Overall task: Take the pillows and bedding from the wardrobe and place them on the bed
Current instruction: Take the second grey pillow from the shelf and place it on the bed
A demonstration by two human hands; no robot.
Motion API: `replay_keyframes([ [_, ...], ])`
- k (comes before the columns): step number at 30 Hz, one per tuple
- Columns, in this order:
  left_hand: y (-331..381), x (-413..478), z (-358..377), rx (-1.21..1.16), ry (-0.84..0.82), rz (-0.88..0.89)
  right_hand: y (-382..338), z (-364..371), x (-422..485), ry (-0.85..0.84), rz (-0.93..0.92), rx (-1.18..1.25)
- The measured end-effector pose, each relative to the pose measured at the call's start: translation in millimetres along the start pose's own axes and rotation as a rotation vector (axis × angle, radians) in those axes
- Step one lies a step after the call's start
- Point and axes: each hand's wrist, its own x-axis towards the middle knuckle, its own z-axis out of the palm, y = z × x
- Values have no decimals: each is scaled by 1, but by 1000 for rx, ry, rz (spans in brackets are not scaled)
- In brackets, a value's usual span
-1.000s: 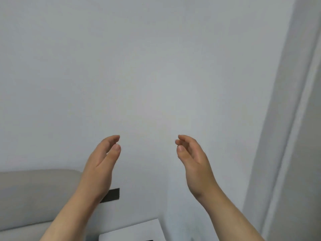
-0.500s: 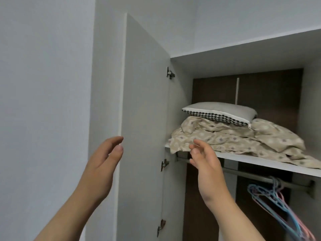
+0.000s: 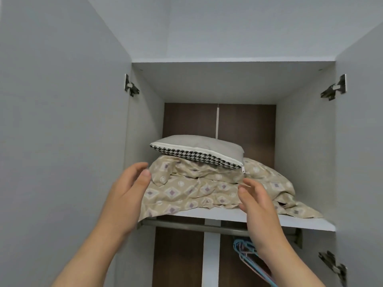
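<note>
Both arms raised toward wardrobe shelf [image 3: 310, 221]: left hand [image 3: 126, 195] & right hand [image 3: 259, 206] palms facing, fingers spread, empty, near bedding [image 3: 186, 187] under pillow [image 3: 199, 150]

Soft, even light is filling the view, shadow is pooling beneath the shelf [image 3: 228, 216], and wide-angle distortion is bending the edges.

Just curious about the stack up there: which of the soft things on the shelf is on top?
The grey pillow with the houndstooth underside and white zipper edge lies on top; the beige diamond-patterned bedding is crumpled beneath it.
</note>
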Motion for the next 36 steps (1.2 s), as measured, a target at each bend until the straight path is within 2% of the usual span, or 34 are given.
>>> replay_keyframes([
  [10,-64,131,68,-70,-16,85,34,22,114,111,-1,-207],
  [15,-78,194,112,60,-2,153,40,11,188,193,-82,-342],
  [18,-89,233,137,185,11,163,47,-1,237,213,-67,-396],
  [24,-123,308,178,436,-9,54,70,-10,328,176,39,-548],
  [28,-148,347,194,633,-32,-19,81,4,370,54,147,-651],
  [30,-155,366,198,736,-81,-57,87,11,386,-3,187,-672],
  [34,-165,397,194,943,-178,-187,98,25,410,-59,241,-873],
  [36,-176,408,191,934,-266,-271,107,33,418,-118,283,-943],
])
